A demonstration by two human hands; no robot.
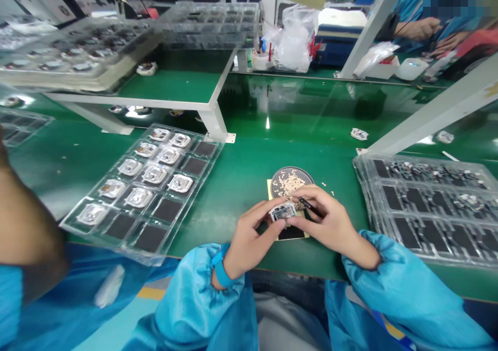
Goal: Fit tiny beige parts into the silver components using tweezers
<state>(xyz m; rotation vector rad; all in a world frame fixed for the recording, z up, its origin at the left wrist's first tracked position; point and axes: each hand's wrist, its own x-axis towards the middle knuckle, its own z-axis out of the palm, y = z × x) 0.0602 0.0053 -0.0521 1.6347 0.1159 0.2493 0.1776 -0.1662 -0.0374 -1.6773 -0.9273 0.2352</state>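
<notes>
My left hand (pixel 254 227) is closed around one side of a small electronic unit (pixel 283 212) with a white frame and a dark, metallic inside. The unit is held tilted up, just in front of a round grey dish (pixel 275 182) full of tiny pale pieces (pixel 291 180). In my right hand (pixel 333 222), fingers closed, is a slim black tool (pixel 309 206) with pale marks on it; its tip is hard to make out. My right thumb touches the unit's lower right edge. A yellow sheet (pixel 268 187) lies under the dish, partly hidden by my hands.
To the left lies a clear compartment tray (pixel 165 247) with several white-framed units. Stacked trays (pixel 365 205) with small parts stand at right. A raised shelf (pixel 187 83) and white posts (pixel 428 109) border the green bench. Another person's arm (pixel 29 221) is at far left.
</notes>
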